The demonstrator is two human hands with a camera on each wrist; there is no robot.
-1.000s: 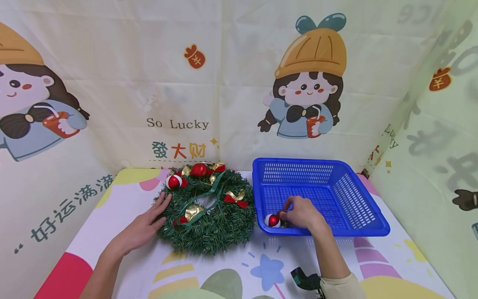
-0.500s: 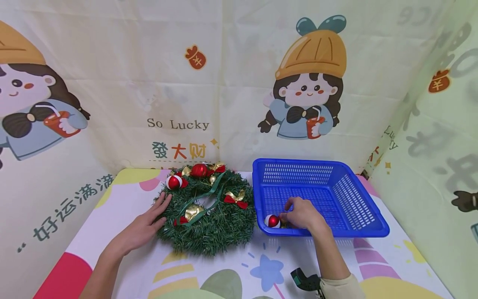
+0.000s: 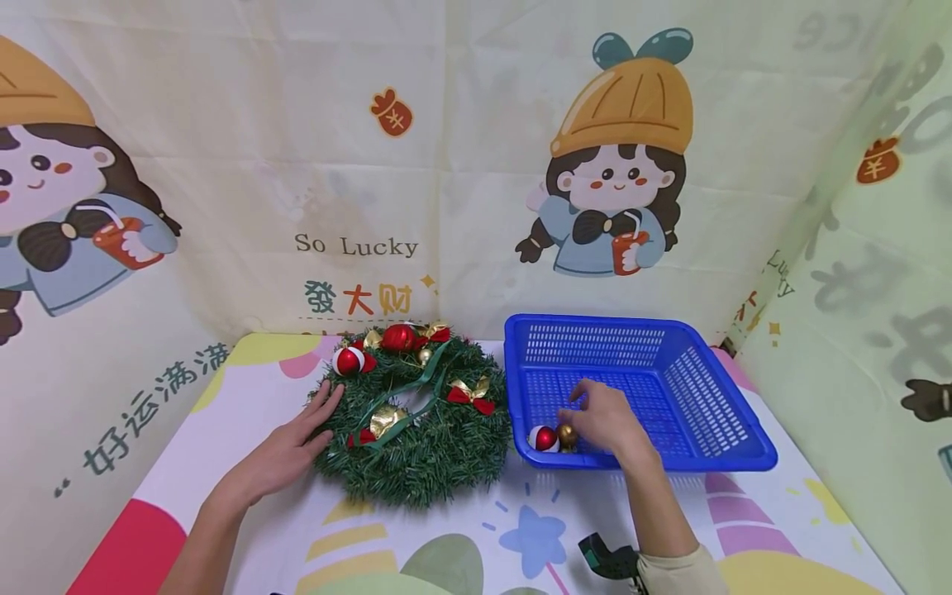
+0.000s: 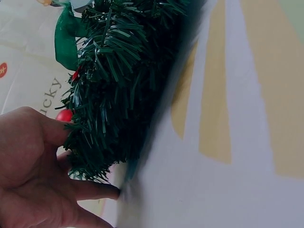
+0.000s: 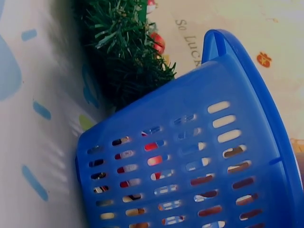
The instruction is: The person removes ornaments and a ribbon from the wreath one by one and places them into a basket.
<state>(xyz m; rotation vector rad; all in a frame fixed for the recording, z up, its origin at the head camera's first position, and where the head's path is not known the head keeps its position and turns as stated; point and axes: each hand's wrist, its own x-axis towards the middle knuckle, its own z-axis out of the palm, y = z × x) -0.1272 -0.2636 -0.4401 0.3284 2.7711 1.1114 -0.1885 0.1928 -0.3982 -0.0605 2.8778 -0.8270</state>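
My left hand (image 3: 286,454) touches the left side of a green Christmas wreath (image 3: 439,463), its fingers spread. In the left wrist view, the left hand (image 4: 33,175) shows at the wreath's edge. On the wreath are a red bauble (image 3: 397,338), a red and white bauble (image 3: 348,361) and gold and red bows (image 3: 470,398). My right hand (image 3: 606,421) hovers inside a blue plastic basket (image 3: 640,463), fingers loosely bent and apart, with nothing visible between them. Just below its fingers are a gold bauble (image 3: 567,436) and another red and white bauble (image 3: 544,439). The basket wall mostly hides them in the right wrist view.
The basket stands right beside the wreath on a patterned tablecloth (image 3: 446,570). A printed cloth backdrop (image 3: 476,165) rises behind and at both sides. A black device (image 3: 610,558) sits at the right wrist, near a beige sleeve (image 3: 680,570).
My right hand, which was at the gold bauble with its fingers, has lifted slightly away, and the bauble now shows fully beside the red and white one. The left hand stays put.
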